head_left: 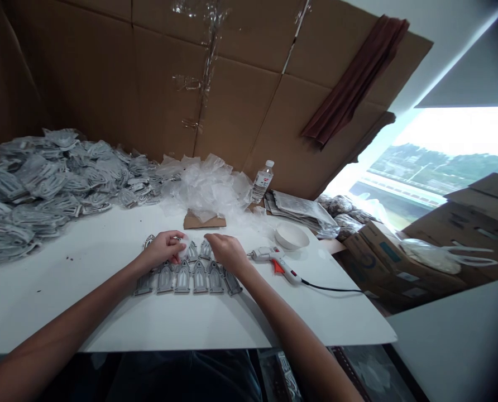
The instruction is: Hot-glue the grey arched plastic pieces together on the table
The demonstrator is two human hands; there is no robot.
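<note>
Only one cam on my screen: head-mounted, looks fwd & down from close range onto white table, L hand & R hand mid-frame.

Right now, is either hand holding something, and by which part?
The left hand pinches a small white rounded piece at its edge; the right hand seems to hold nothing.

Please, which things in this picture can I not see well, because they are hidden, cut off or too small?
Head view:
- Small white piece: the left hand covers part of it, so its full shape is unclear.
- Grey arch-shaped pieces: the right hand may hide any beneath it.
- Plastic bottle: its label is too small to read.
- Grey pile: the left edge cuts it off.
</note>
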